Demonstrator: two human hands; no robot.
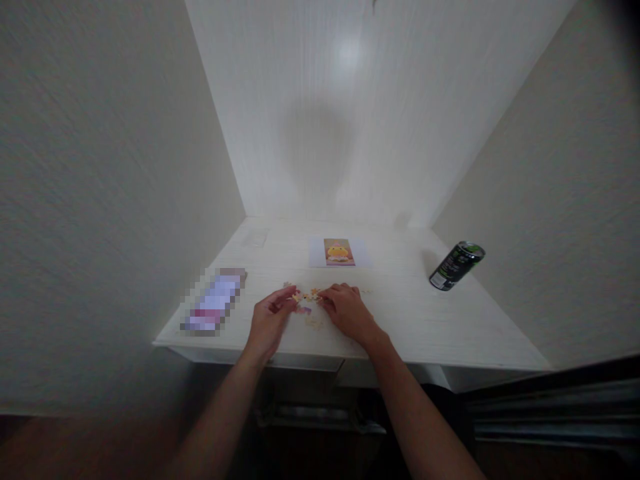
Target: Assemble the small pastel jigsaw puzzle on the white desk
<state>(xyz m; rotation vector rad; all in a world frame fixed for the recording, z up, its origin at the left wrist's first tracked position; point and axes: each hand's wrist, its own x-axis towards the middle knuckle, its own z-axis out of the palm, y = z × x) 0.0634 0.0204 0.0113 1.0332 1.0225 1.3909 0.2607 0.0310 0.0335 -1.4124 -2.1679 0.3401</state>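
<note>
1. Looking down through the head camera, I see the left hand (267, 321) and the right hand (349, 312) close together near the front middle of the white worktop (425, 327).
2. I see the left thumb and fingertips pinched on the near side of a small cluster of jigsaw pieces (307, 298).
3. I have the right hand's fingers curled down against the cluster's other side, touching it; I cannot tell whether they grip a piece.
4. I find the pieces between the two hands, orange, yellow and pale, with a purple-pink bit low in the group; which ones interlock is too small to tell.
5. I also see pale loose pieces (314, 323) just in front of the cluster, and others beyond the right hand.
6. Behind the hands, I see a printed picture (339, 252) of a yellow character lying on white paper (315, 253).
7. To the left, I have a pixelated phone (215, 300) lying flat, and farther back a clear plastic piece (257, 237).
8. To the right, I see a dark drink can (456, 267) standing well apart from the hands.
</note>
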